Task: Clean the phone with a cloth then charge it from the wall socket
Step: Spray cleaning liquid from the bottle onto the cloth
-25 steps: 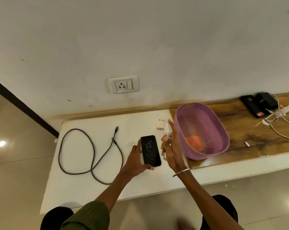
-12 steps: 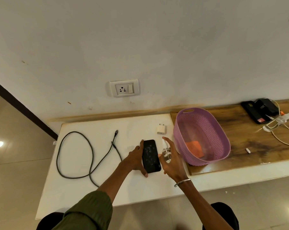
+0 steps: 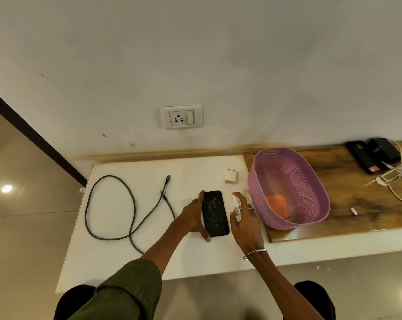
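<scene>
Nearby, adapter [image 3: 230, 177] & purple basket [image 3: 287, 189] w/ orange cloth [image 3: 278, 204] flank phone [image 3: 215, 213].

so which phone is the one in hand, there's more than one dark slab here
The smudged black phone on the white board, held at its left edge by the left hand. The other dark devices lie untouched at far right.

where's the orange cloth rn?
Head view, right of centre: the orange cloth lies inside the purple basket on the wooden board, just right of the right hand holding the spray bottle.
</scene>
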Demonstrator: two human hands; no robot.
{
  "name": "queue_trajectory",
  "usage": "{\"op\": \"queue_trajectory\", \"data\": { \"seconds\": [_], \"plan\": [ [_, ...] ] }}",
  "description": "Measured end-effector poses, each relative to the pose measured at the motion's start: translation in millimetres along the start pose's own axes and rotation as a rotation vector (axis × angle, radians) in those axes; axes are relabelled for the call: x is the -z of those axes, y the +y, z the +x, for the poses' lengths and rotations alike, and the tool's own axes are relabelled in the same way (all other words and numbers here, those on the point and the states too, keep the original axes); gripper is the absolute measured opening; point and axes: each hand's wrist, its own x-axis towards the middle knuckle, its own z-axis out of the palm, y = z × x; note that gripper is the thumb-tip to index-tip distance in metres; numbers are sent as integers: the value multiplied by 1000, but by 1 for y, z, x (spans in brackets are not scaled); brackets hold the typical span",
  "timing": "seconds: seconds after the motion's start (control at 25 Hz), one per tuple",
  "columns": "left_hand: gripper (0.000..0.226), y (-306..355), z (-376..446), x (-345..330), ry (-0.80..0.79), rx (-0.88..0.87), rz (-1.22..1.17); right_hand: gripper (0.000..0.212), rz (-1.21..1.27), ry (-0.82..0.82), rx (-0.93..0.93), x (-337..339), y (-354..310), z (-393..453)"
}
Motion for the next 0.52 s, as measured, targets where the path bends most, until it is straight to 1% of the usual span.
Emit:
{"op": "queue_trajectory", "data": {
  "seconds": [0.12,0.24,0.4,0.52],
  "plan": [
    [153,0,-1,-1,-1,10,-8,55,-11,89,-33,1,0,-1],
    [154,0,-1,0,1,23,-2,58,4,144,-46,5,2,-3],
    [154,-1,0,-1,7,25,5,60,-52,160,-57,8,5,-9],
    [155,-1,1,-1,1,30,3,58,-61,152,-147,8,10,-14]
  ]
}}
